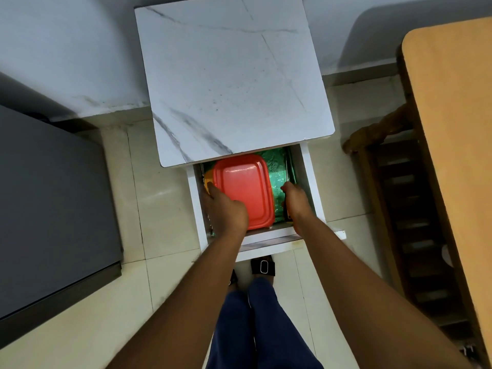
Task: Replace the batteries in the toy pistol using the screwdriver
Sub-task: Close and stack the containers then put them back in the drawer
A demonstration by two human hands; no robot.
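Both arms reach down, left hand and right hand curled.

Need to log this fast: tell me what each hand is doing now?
Left hand: grips orange object beside red lid.
Right hand: grips screwdriver.

We see a marble-patterned side table, its open drawer with a red-lidded box, and a wooden table.

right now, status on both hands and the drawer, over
Left hand in the open drawer, grip on an orange item beside the red lid. Right hand gripping a yellow-black handle. Toy pistol not clearly seen.
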